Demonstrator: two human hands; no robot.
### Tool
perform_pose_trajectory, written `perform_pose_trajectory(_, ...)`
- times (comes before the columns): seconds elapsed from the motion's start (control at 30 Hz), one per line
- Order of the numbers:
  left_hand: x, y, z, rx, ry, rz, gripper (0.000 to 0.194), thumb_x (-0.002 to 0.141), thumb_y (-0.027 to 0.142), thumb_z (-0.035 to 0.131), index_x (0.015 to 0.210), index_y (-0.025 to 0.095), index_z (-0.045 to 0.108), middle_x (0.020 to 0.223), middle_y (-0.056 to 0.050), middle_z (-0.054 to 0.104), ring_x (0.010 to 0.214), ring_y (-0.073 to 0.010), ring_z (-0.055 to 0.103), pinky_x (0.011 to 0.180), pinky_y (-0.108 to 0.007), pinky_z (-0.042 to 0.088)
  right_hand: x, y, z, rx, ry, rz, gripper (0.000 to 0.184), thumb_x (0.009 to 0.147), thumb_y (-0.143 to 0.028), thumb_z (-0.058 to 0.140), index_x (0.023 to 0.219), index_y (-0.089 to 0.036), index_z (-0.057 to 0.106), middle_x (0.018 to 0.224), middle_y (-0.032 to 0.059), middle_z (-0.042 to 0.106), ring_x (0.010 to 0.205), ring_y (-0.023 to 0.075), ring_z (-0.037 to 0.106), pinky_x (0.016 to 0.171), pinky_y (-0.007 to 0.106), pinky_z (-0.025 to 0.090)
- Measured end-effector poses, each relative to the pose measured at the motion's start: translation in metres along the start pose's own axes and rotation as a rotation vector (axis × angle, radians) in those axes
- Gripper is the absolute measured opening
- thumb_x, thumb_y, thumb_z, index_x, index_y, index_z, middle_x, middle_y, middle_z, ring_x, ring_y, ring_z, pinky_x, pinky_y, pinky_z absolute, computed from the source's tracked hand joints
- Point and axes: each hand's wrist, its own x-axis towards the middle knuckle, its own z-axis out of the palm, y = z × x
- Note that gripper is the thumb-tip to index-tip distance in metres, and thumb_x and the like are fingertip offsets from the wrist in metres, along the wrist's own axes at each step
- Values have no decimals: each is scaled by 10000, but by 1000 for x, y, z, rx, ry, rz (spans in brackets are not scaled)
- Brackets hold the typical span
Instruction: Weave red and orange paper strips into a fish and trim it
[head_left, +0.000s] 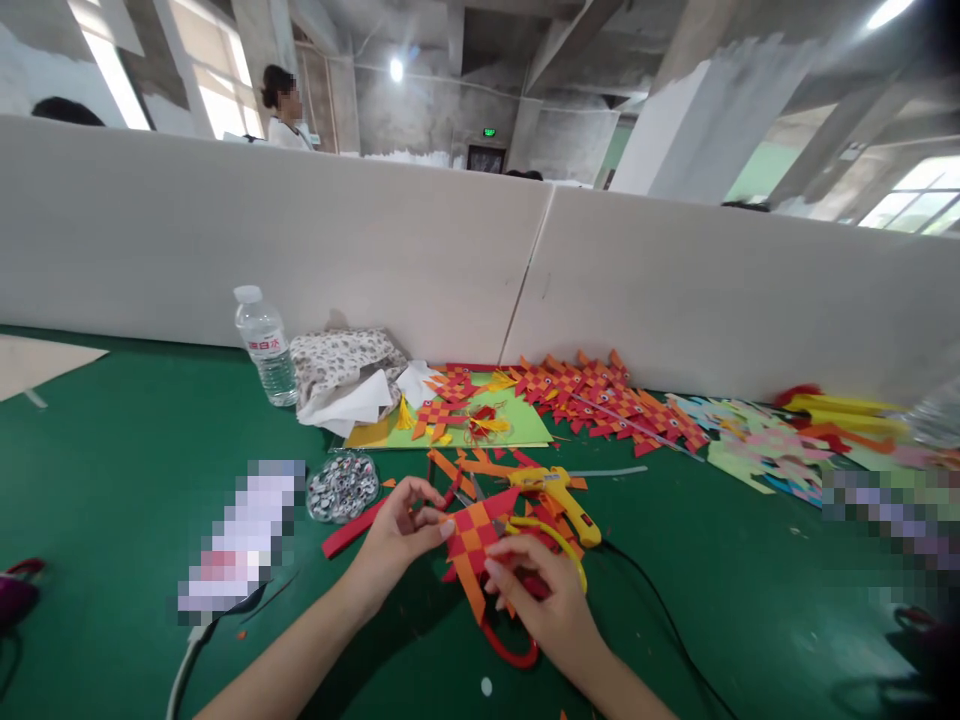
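A woven red and orange paper piece (471, 535), checkered with loose strip ends, is held between both hands above the green table. My left hand (405, 535) pinches its left edge between thumb and fingers. At its lower right edge, the thumb and fingers of my right hand (544, 590) close on the paper. Under and beside the right hand show a red loop handle (517, 658) and a yellow loop handle (576, 562), apparently of scissors. A yellow glue gun (559, 497) lies just behind, among red and orange paper strips (450, 468).
A tub of googly eyes (343, 487) sits left of the hands, near a blurred-out phone-like object (244, 540). Behind stand a water bottle (266, 350), a patterned pouch (345, 365) and a pile of woven paper fish (600, 395). A white partition (375, 240) borders the table. The glue gun's black cord (660, 600) trails right.
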Motion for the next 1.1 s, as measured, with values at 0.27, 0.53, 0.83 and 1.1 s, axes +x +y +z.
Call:
perform_pose_trajectory(0.27, 0, -2, 0, -17, 11, -4, 277, 665, 219, 758, 818, 181, 531, 878, 15, 527, 705, -76, 515, 645, -202, 416, -10, -5, -4, -306, -63, -218, 153, 816, -232, 598, 965, -243, 632, 675, -1, 697, 613, 155, 667, 613, 241, 518)
perform_pose_trajectory(0.53, 2, 3, -5, -15, 76, -72, 235, 684, 215, 708, 851, 204, 542, 857, 7, 546, 748, -106, 488, 596, -189, 390, -9, -1, -17, -189, 44, -200, 174, 881, -225, 480, 840, -205, 647, 583, -2, 633, 441, 101, 564, 443, 187, 438)
perform_pose_trajectory(0.83, 28, 22, 10, 555, -68, 89, 148, 745, 159, 493, 889, 188, 516, 893, -51, 603, 840, -159, 595, 682, -249, 464, -3, -2, -21, -97, 131, -74, 246, 896, -276, 469, 722, -186, 618, 539, -2, 587, 429, 101, 539, 425, 184, 422)
perform_pose_trajectory(1.1, 122, 87, 2, 1019, 24, 330, 213, 767, 107, 437, 894, 194, 583, 953, -54, 635, 948, -208, 580, 876, -379, 437, -5, -4, -19, -90, 127, -146, 236, 886, -240, 475, 702, -184, 611, 521, -7, 591, 436, 104, 557, 443, 184, 442)
